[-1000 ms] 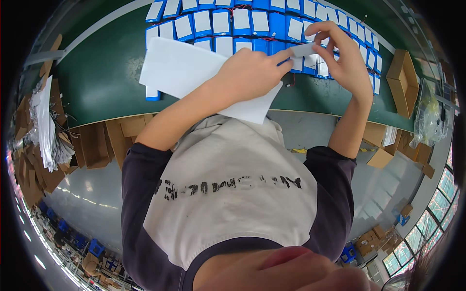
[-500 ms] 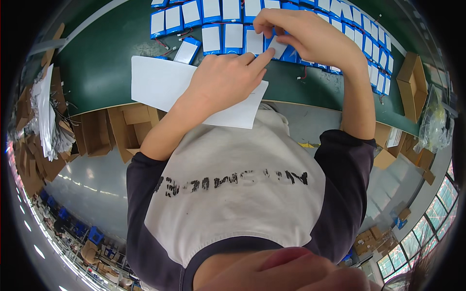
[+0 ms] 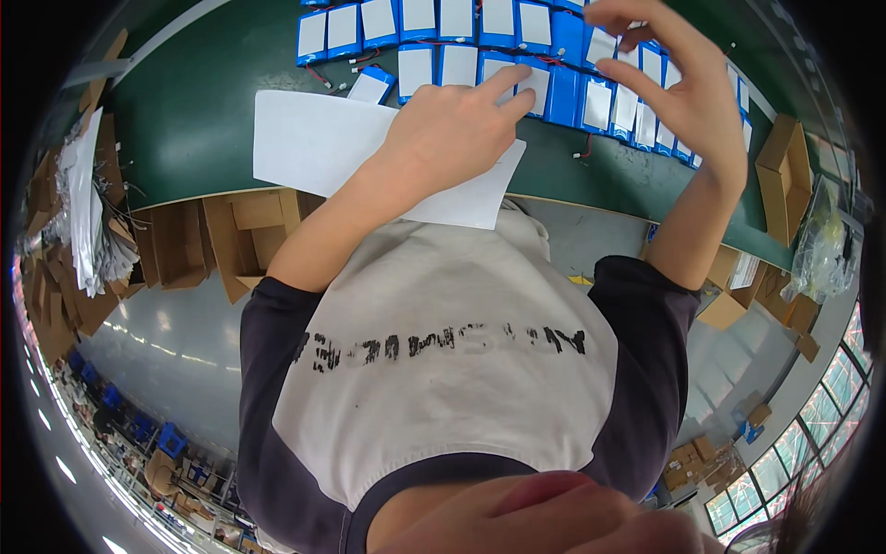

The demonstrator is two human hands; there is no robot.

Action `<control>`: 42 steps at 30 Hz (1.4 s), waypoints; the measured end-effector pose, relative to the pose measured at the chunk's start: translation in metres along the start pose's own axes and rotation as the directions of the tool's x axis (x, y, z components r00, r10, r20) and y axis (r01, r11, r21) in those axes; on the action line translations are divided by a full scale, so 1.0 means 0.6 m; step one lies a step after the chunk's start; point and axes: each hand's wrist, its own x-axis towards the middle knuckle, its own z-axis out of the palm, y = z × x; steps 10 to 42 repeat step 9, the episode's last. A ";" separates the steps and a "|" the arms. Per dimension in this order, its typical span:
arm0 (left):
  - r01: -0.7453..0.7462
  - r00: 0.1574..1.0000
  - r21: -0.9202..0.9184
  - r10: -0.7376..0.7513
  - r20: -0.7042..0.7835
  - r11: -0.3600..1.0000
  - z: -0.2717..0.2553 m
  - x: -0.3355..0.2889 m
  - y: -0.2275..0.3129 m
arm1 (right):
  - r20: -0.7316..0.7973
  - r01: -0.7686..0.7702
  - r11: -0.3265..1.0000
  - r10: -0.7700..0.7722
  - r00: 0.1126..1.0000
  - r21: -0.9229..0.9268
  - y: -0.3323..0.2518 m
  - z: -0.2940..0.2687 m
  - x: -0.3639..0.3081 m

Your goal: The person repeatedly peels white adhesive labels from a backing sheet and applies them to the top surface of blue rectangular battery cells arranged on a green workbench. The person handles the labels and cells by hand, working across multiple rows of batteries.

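Rows of flat blue battery packs (image 3: 563, 95), most with a white label on the upper face, lie on the green table. My left hand (image 3: 452, 134) rests over a white paper sheet (image 3: 314, 138), its index finger and thumb stretched out on a white label (image 3: 534, 90) on one pack in the near row. My right hand (image 3: 688, 88) hovers over the packs farther right, fingers curved and apart, with nothing visible between them. Bare blue faces show on the pack right of that label and on another pack (image 3: 568, 39) behind it.
One labelled pack (image 3: 371, 87) lies tilted beside the sheet. Thin red leads with white connectors (image 3: 579, 154) stick out from the packs. A cardboard box (image 3: 783, 180) stands at the table's right end, near clear plastic bags (image 3: 820, 245). Open cartons (image 3: 249, 231) stand below the front edge.
My right hand has moved away to the right from the label where both hands met. My left fingers stay at that label, which now lies flat on the pack. The view has shifted slightly.
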 end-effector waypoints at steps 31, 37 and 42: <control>-0.038 0.997 0.026 0.040 -0.069 0.999 0.010 0.001 -0.011 | -0.208 -0.439 0.708 0.628 0.750 0.553 0.084 0.082 -0.040; -0.038 0.997 0.026 0.040 -0.069 0.999 0.010 0.001 -0.011 | -0.208 -0.439 0.708 0.628 0.750 0.553 0.084 0.082 -0.040; -0.038 0.997 0.026 0.040 -0.069 0.999 0.010 0.001 -0.011 | -0.208 -0.439 0.708 0.628 0.750 0.553 0.084 0.082 -0.040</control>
